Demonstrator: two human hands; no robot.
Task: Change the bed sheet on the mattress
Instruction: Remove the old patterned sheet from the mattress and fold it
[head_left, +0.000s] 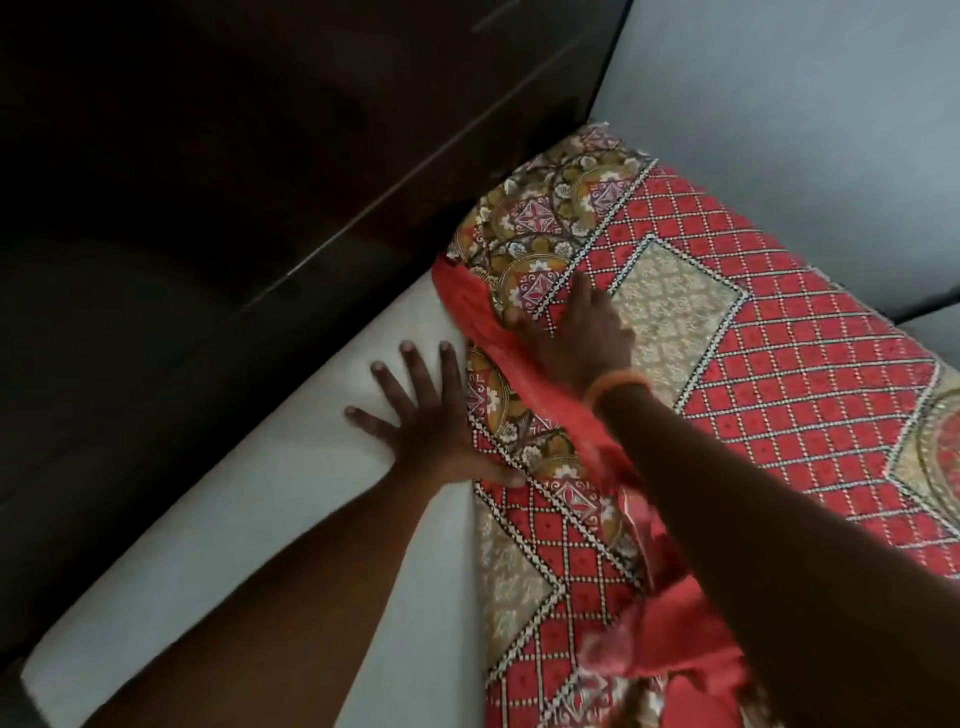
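Red patterned bed sheet (727, 332) lies folded over the far part of the bare white mattress (249, 530), its edge running beside both hands. Left hand (426, 421) is flat w/ fingers spread on the mattress, thumb touching the sheet's edge. Right hand (576, 332), orange bangle (613, 387) at the wrist, presses on the sheet, fingers extended.

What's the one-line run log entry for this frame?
left hand: flat on bare mattress | right hand: pressing patterned sheet | sheet: partly spread
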